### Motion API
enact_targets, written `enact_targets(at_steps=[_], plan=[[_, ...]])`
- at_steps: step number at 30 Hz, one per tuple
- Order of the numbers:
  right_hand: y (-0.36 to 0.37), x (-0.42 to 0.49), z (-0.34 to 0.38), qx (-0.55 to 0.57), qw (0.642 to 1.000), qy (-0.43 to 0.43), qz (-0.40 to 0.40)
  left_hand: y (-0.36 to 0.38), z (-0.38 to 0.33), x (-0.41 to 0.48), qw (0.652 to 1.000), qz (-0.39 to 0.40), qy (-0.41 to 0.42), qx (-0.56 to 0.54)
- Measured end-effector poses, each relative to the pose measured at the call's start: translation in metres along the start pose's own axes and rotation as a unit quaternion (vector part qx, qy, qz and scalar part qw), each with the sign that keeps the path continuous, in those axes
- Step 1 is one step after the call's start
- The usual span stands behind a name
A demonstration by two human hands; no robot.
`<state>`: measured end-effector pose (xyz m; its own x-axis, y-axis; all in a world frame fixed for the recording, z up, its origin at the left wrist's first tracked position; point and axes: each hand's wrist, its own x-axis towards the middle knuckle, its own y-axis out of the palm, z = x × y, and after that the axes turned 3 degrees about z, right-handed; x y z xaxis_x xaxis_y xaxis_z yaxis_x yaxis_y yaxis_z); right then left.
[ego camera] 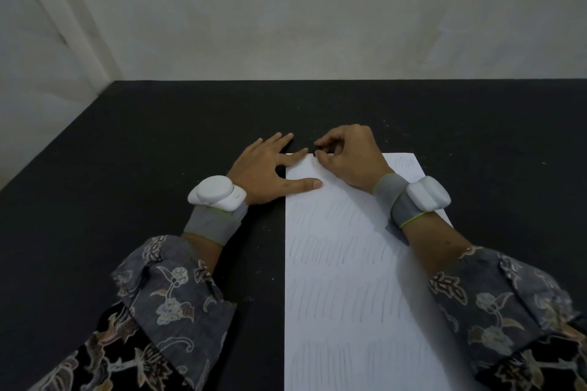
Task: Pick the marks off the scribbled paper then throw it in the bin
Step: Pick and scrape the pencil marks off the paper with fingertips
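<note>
- Right hand (pixel 346 155) is curled up tight, fingertips pinching a small dark thing – looks like an eraser (pixel 317 153) but it's too tiny to be sure. It sits right at the far edge of the paper (pixel 349 279), up near the far-left corner, so I'd guess that's where the rubbing-out starts.
- Left hand (pixel 270 168) isn't gripping anything – fingers straight and spread, index and thumb lying flat on the paper's far-left corner, the rest of the hand on the table (pixel 143 168). Pretty sure it's there to pin the sheet so it doesn't slide or wrinkle under the rubbing.
- The two hands are just beside each other, left at about 9 o'clock from the right one.
- The paper lies flat on the dark table, a bit right of centre, long axis running 12 to 6 – short edge away from the person, near end running out of the bottom of the view.
- Rows of faint pencil scribbles (pixel 333 251) cover it pretty much top to bottom, so nearly all the marks look untouched.
- Both wrists have a grey band with a white gadget on it, patterned sleeves behind.
- No bin anywhere in view.
</note>
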<state>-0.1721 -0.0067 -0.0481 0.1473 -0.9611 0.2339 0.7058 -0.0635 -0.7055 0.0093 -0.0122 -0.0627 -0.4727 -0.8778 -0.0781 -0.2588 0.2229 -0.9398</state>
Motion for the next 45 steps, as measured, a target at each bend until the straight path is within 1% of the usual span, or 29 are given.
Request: enact_targets(at_steps=[3,7,11,15,19,23,27,32,37,42,45], plan=[[-0.003,-0.001,-0.001,0.017,0.999,-0.017,0.035,0.0,0.0,0.0,1.0,0.002,0.002,0.004],[0.004,0.001,0.001,-0.011,1.0,-0.013,-0.006,-0.001,0.0,0.0,1.0,-0.002,0.003,-0.001],[-0.001,0.0,0.001,0.008,0.999,-0.032,0.032,-0.002,0.001,-0.001,1.0,0.002,0.0,0.002],[0.001,0.001,-0.002,-0.009,1.0,-0.006,-0.01,0.0,0.0,0.0,1.0,-0.001,0.002,-0.001],[-0.002,-0.001,-0.002,0.009,0.999,-0.025,0.019,0.001,0.001,-0.001,1.0,-0.006,0.002,-0.006],[0.001,0.001,-0.001,-0.013,1.0,-0.008,-0.013,0.0,0.0,-0.001,1.0,-0.006,0.004,-0.007],[-0.002,-0.002,0.0,0.006,0.999,-0.033,0.033,0.0,0.001,-0.001,1.0,-0.007,0.004,-0.003],[-0.006,0.001,-0.006,0.018,1.0,-0.006,0.006,0.0,0.0,-0.001,1.0,-0.002,0.001,-0.007],[-0.004,-0.001,-0.003,0.012,0.999,-0.02,0.025,-0.001,0.001,-0.001,1.0,-0.003,0.003,-0.003],[-0.009,0.001,-0.007,0.021,1.0,-0.005,0.021,-0.002,0.0,-0.001,1.0,0.004,0.0,0.001],[-0.002,-0.001,-0.002,0.02,0.999,-0.024,0.03,-0.002,0.0,-0.001,1.0,0.0,0.001,0.002]])
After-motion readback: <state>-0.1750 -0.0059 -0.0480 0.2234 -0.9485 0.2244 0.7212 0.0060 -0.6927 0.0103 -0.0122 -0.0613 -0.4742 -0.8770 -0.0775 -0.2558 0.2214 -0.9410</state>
